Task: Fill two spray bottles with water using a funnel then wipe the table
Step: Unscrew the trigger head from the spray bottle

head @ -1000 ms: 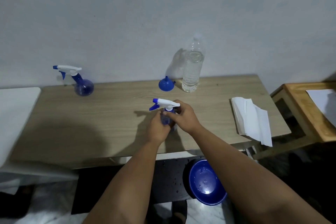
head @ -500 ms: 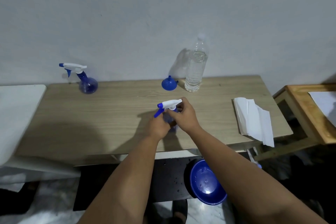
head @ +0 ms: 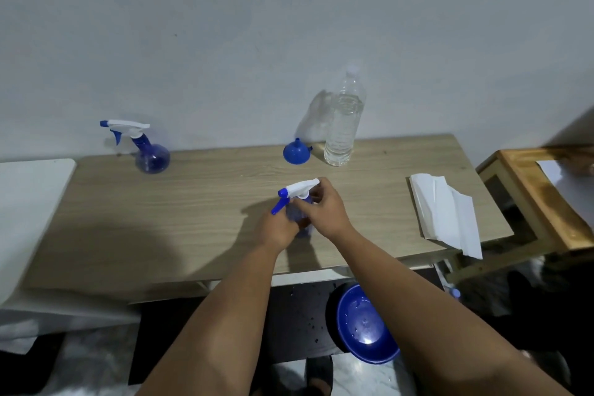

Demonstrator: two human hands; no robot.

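Both hands grip one spray bottle [head: 297, 202]: left hand [head: 278, 228] low, right hand [head: 323, 207] at its head.

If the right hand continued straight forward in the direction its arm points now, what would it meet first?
Probably the blue funnel, judging by the forearm's line; the right hand now grips the spray head. Depth is uncertain.

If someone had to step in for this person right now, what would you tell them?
Left hand holds the near spray bottle by its body; right hand grips its spray head, apparently twisting it.
Second spray bottle stands capped at the table's far left. Funnel and water bottle sit at the back, tissues on the right.
Done: cannot tell if either bottle is filled.
Left: filling as needed, then wiping the table.
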